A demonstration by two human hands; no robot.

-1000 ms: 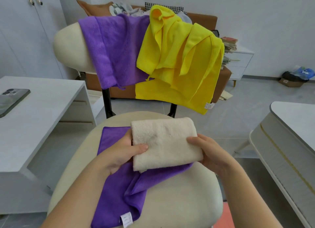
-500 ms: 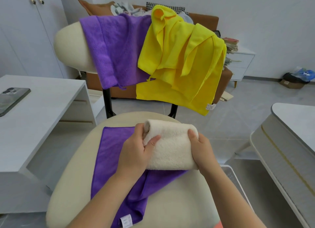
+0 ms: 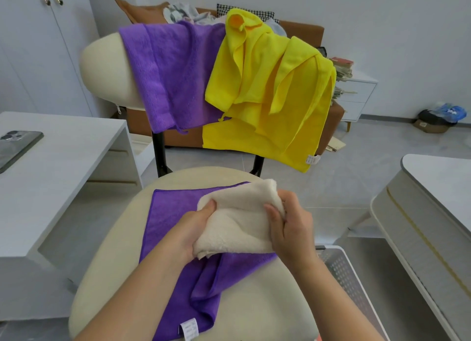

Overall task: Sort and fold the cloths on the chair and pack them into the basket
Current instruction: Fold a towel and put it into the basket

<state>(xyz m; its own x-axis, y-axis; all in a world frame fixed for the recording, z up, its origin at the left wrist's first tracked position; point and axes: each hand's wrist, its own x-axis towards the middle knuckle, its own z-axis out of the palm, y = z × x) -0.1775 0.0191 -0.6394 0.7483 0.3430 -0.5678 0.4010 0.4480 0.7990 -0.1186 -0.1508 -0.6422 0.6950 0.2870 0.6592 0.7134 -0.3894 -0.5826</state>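
Observation:
A folded cream cloth is held just above the cream chair seat. My left hand grips its left end and my right hand grips its right end. Under it a purple cloth lies spread on the seat, its label near the front edge. Another purple cloth and a bunch of yellow cloths hang over the chair's backrest. The white perforated basket stands on the floor to the right of the seat, partly hidden by my right arm.
A white desk with a phone stands at the left. A white table is at the right. Behind the chair are a brown sofa and a white drawer unit.
Both hands have lifted the cream cloth off the purple one and folded it once more into a smaller bundle. The view has dipped, so the basket shows at the right.

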